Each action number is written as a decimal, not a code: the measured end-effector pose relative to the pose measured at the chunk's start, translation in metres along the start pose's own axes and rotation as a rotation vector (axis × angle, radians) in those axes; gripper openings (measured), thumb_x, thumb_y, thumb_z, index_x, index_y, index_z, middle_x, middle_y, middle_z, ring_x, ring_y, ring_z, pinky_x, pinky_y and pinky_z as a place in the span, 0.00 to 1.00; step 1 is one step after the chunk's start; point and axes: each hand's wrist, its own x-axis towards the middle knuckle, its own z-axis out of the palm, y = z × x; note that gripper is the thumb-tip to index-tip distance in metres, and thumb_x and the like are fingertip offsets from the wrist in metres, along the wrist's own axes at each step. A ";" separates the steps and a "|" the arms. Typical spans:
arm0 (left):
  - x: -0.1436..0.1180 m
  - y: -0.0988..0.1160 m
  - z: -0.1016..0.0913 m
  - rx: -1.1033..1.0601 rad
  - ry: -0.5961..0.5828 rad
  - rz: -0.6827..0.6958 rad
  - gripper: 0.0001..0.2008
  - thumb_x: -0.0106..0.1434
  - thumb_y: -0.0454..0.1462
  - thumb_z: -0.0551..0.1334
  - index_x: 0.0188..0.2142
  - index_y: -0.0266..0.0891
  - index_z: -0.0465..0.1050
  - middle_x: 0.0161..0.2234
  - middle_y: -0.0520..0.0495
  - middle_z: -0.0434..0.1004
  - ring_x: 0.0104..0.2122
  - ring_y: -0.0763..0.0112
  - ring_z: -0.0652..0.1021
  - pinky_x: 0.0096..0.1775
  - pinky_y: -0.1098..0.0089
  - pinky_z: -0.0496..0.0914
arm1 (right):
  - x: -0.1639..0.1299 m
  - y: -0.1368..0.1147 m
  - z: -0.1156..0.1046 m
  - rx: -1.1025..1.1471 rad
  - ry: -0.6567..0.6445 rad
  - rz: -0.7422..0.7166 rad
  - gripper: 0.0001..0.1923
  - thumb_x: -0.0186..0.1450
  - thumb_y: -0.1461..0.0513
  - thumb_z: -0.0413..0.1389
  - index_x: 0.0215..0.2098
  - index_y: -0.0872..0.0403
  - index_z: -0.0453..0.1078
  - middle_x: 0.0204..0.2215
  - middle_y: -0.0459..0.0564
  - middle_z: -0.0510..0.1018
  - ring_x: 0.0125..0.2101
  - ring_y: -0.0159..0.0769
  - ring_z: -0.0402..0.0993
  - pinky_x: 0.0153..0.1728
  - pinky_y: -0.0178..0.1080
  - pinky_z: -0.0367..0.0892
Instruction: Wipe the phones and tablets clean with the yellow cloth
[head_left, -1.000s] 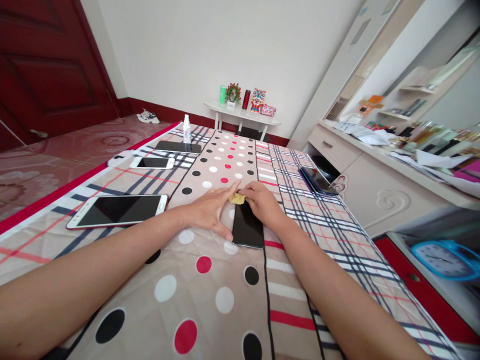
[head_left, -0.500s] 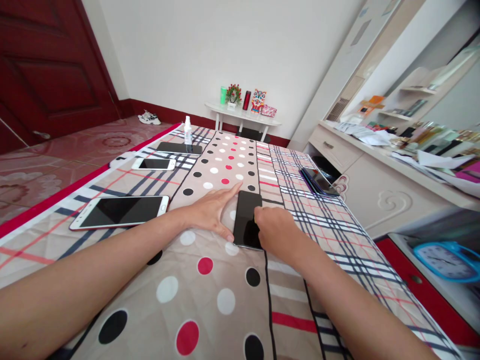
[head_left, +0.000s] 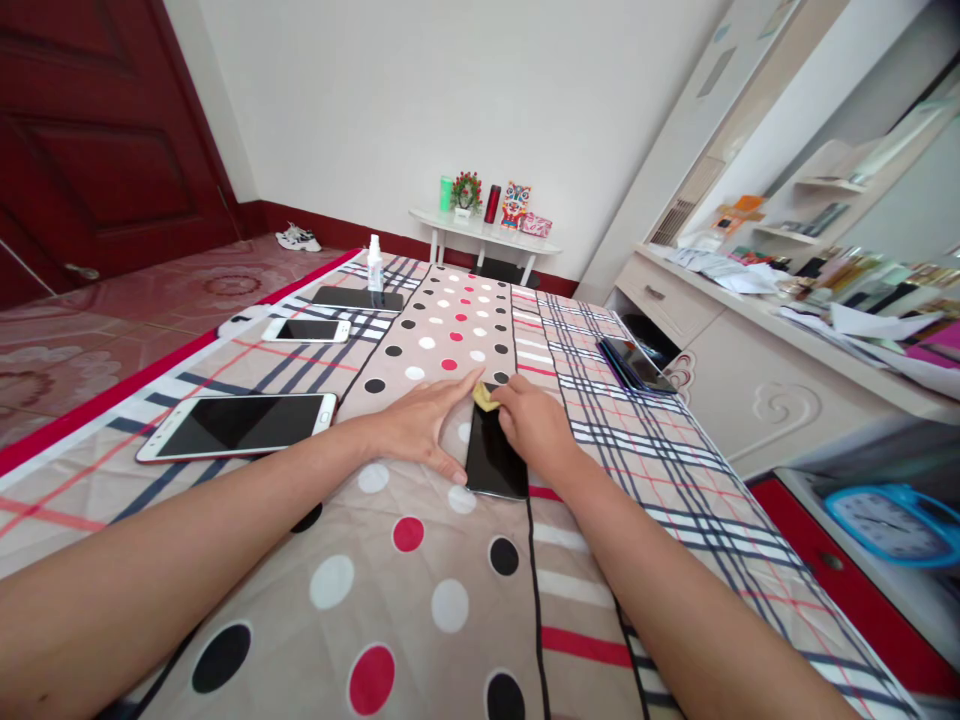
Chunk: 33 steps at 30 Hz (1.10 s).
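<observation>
Your right hand (head_left: 534,425) is closed on a small yellow cloth (head_left: 485,398), pressing it against the far end of the black smartphone (head_left: 491,460). The phone lies screen up on the patterned bedspread (head_left: 420,600), its long axis running toward twelve o'clock. Your left hand (head_left: 420,425) lies flat and open on the bedspread at the phone's nine o'clock, fingers spread, gripping nothing; the thumb tip touches the phone's near left edge and the index fingertip meets the cloth.

At nine o'clock from your hands lies a large white phone (head_left: 236,425). Toward eleven o'clock lie a smaller white phone (head_left: 306,330), a dark phone (head_left: 358,297) and a small spray bottle (head_left: 374,264). At two o'clock dark phones (head_left: 636,364) sit by the bed's edge.
</observation>
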 end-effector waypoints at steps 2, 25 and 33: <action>0.000 0.001 -0.001 0.006 0.002 -0.003 0.68 0.42 0.59 0.69 0.68 0.40 0.25 0.68 0.32 0.42 0.65 0.45 0.51 0.61 0.49 0.48 | 0.010 0.022 0.015 0.057 0.107 0.050 0.17 0.65 0.68 0.47 0.45 0.53 0.74 0.38 0.53 0.73 0.36 0.38 0.70 0.35 0.36 0.62; 0.007 0.075 0.021 0.406 -0.004 -0.039 0.38 0.55 0.60 0.60 0.53 0.32 0.70 0.57 0.29 0.67 0.57 0.44 0.68 0.52 0.52 0.67 | 0.020 0.083 0.058 0.601 0.318 0.262 0.19 0.59 0.69 0.49 0.41 0.53 0.78 0.38 0.50 0.79 0.40 0.35 0.73 0.46 0.39 0.66; 0.010 0.084 0.033 0.554 -0.014 -0.048 0.34 0.63 0.52 0.58 0.59 0.27 0.61 0.56 0.21 0.65 0.56 0.41 0.69 0.44 0.53 0.73 | 0.019 0.082 0.058 0.683 0.337 0.278 0.18 0.58 0.68 0.49 0.40 0.52 0.78 0.39 0.48 0.79 0.41 0.35 0.74 0.47 0.40 0.66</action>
